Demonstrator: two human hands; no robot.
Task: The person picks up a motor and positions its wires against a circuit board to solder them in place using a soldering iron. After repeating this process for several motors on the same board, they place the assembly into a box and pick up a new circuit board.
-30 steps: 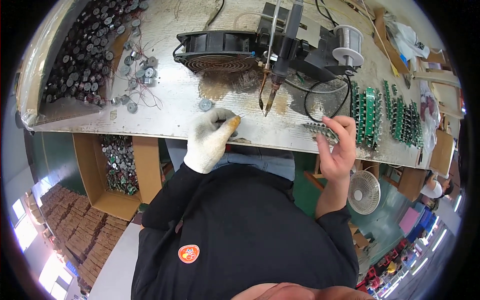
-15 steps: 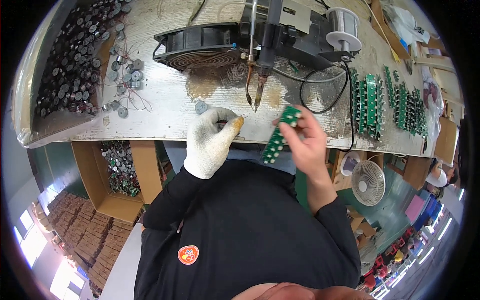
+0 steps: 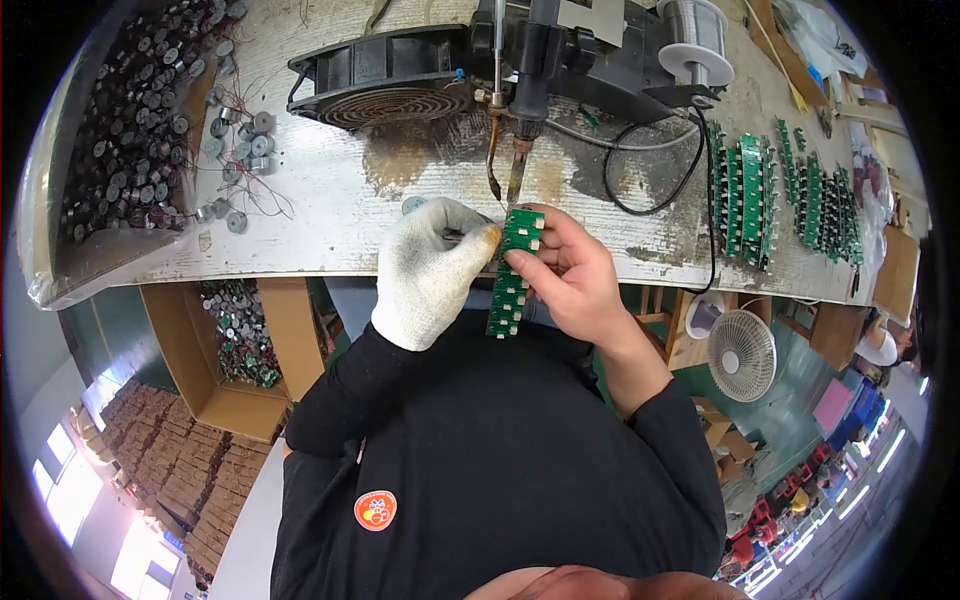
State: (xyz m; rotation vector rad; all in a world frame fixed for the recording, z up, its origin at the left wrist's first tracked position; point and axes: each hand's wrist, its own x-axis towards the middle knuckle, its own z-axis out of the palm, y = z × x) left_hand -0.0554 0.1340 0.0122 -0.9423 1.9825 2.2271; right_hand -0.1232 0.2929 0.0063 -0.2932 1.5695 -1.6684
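Observation:
My right hand (image 3: 578, 282) is bare and grips a strip of green circuit boards (image 3: 510, 285) between thumb and fingers. The strip hangs nearly upright over the bench edge, its far end just under the tip of a mounted soldering iron (image 3: 518, 170). A white glove with a yellowed fingertip covers my left hand (image 3: 425, 268). Its thumb and forefinger are pinched against the strip's left side, with a bit of thin wire showing between them. Partly behind that hand lies a small round metal motor (image 3: 412, 204). Whether the iron touches the board cannot be made out.
Many small wired motors (image 3: 150, 150) fill a bin at left. A black fan (image 3: 385, 85) stands behind my left hand, a solder spool (image 3: 694, 40) at back right. Rows of green boards (image 3: 742, 195) lie at right. Below the bench is a cardboard box (image 3: 280, 340).
My right hand has moved left, turning the board strip more upright and bringing it under the iron. My left hand has shifted slightly right, so its fingertips now meet the strip.

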